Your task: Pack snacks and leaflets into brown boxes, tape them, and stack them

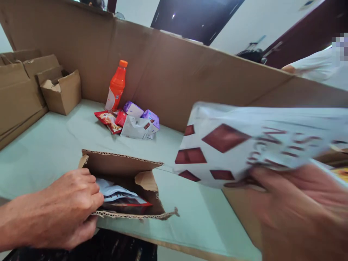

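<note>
The pale green table (54, 145) carries cardboard boxes (61, 92), an orange bottle (116, 87), snack packets (130, 123).

Small box (122, 174): we see brown corrugated cardboard, open, lying on its side on the pale green counter, its opening facing us.
Packets inside (119, 197): white and dark red, lying flat in the box.
White pouch (244, 141): we see dark red squares on it; it is blurred, raised above the counter, right of the box.

A packing station: cardboard partition walls (174, 65) around a cloth-covered table (54, 145), stacked empty cartons (24, 83), snack packets (127, 123).
</note>
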The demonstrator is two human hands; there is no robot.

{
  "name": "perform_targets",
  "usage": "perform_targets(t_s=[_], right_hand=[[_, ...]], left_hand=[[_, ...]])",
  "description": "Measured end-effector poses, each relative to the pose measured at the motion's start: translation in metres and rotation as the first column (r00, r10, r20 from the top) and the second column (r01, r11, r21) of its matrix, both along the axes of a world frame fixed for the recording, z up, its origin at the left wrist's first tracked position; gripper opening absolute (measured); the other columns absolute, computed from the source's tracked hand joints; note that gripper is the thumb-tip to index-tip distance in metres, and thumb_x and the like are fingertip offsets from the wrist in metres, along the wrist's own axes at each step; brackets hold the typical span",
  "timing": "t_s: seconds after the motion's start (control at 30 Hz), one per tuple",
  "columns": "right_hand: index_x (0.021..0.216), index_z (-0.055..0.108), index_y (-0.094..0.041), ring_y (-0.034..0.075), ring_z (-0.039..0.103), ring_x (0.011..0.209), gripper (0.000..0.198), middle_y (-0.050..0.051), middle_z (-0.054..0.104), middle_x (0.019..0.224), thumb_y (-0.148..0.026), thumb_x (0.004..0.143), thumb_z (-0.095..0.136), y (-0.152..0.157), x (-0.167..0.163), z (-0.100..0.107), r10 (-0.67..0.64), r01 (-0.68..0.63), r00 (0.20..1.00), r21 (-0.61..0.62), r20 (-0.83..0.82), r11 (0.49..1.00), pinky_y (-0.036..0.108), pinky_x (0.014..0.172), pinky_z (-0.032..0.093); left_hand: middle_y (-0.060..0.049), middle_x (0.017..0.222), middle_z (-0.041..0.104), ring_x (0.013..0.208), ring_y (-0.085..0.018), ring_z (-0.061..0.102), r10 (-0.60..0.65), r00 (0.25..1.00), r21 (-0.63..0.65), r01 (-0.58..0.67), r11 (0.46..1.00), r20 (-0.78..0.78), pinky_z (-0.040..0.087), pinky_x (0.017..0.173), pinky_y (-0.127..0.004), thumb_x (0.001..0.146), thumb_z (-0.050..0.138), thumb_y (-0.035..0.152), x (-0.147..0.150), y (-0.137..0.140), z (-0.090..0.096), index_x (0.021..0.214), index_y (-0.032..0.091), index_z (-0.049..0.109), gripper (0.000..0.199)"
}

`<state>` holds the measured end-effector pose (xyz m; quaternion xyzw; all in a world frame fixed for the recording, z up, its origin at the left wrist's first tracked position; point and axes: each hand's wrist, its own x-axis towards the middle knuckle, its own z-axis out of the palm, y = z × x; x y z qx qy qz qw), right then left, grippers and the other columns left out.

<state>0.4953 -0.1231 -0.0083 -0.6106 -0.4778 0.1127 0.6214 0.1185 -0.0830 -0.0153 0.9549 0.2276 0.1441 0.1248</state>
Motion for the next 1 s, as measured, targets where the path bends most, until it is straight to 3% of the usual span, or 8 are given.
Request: perform_targets(t_s=[0.1,0.2,0.3,0.4,0.57,0.7,0.8,1.0], right_hand=[[0.096,0.081,-0.040,0.035,0.077,0.096,0.011,0.003,0.081,0.096,-0.032,0.090,0.076,-0.020,-0.028,0.009,0.053,-0.081,0.980,0.143,0.191,0.986,0.055,0.092,0.062],[0.092,0.081,-0.040,0.030,0.077,0.078,0.024,0.002,0.079,0.079,-0.021,0.094,0.068,-0.007,-0.053,0.007,0.374,-0.423,0.768,-0.025,0.520,0.906,0.043,0.072,0.064],[0.101,0.081,-0.031,0.021,0.078,0.081,0.037,0.003,0.082,0.091,-0.011,0.098,0.051,0.022,-0.080,0.002,0.780,-0.620,0.334,-0.499,0.530,0.605,0.030,0.071,0.062],[0.105,0.081,-0.023,0.021,0.079,0.089,0.040,0.006,0.083,0.100,-0.004,0.094,0.048,0.045,-0.108,-0.006,0.920,-0.398,0.068,-0.835,0.386,0.380,0.030,0.081,0.061],[0.141,0.068,-0.019,0.029,0.075,0.114,0.050,0.014,0.077,0.131,-0.009,0.093,0.061,0.057,-0.140,-0.018,0.950,-0.262,-0.039,-0.921,0.308,0.288,0.039,0.098,0.057],[0.133,0.073,-0.021,0.027,0.077,0.106,0.044,0.010,0.080,0.123,-0.012,0.090,0.069,0.061,-0.140,-0.015,0.979,-0.309,-0.083,-0.939,0.188,0.154,0.036,0.093,0.060],[0.141,0.067,-0.023,0.024,0.073,0.119,0.042,0.009,0.076,0.134,-0.017,0.100,0.060,0.054,-0.121,-0.003,0.949,-0.526,0.034,-0.802,0.313,0.283,0.037,0.102,0.059],[0.118,0.077,-0.026,0.028,0.069,0.127,0.028,0.010,0.073,0.138,-0.016,0.101,0.057,0.044,-0.095,0.005,0.505,-0.509,0.448,-0.254,0.738,0.822,0.048,0.105,0.059]], left_hand=[[0.001,0.069,0.066,0.066,-0.021,0.062,0.015,1.000,0.049,-0.015,0.999,0.000,0.046,0.070,-0.037,0.074,0.066,0.013,-0.001,-0.003,0.001,0.070,0.023,0.060,0.012],[0.000,0.069,0.067,0.066,-0.022,0.064,0.011,0.999,0.119,-0.005,0.993,-0.044,0.047,0.071,-0.039,0.075,0.070,0.016,-0.002,-0.006,0.000,0.070,0.023,0.061,0.012],[-0.002,0.070,0.069,0.067,-0.024,0.065,0.004,0.996,0.150,0.010,0.989,-0.092,0.047,0.070,-0.040,0.078,0.073,0.021,-0.004,-0.009,-0.003,0.072,0.022,0.062,0.012],[-0.002,0.069,0.069,0.067,-0.024,0.065,0.041,0.994,0.154,-0.025,0.988,-0.098,0.046,0.068,-0.040,0.079,0.075,0.022,-0.006,-0.012,-0.004,0.070,0.023,0.062,0.016],[-0.001,0.066,0.067,0.063,-0.023,0.062,0.020,0.996,0.177,-0.004,0.984,-0.091,0.047,0.066,-0.040,0.081,0.073,0.022,-0.004,-0.012,-0.005,0.070,0.022,0.060,0.017],[-0.008,0.092,0.076,0.088,-0.026,0.071,-0.054,0.996,0.227,0.035,0.973,0.077,0.057,0.086,-0.043,0.088,0.063,0.014,-0.010,-0.008,-0.005,0.091,0.019,0.065,0.006],[-0.016,0.143,0.064,0.139,-0.031,0.056,-0.015,0.963,0.267,-0.060,0.962,0.267,0.047,0.118,-0.050,0.093,0.056,0.009,-0.028,-0.010,-0.010,0.122,0.016,0.062,0.031],[-0.009,0.164,0.043,0.144,-0.029,0.052,0.334,0.816,0.004,-0.381,0.924,0.472,0.052,0.118,-0.051,0.096,0.060,0.015,-0.058,-0.033,-0.053,0.157,0.032,0.042,0.066]])
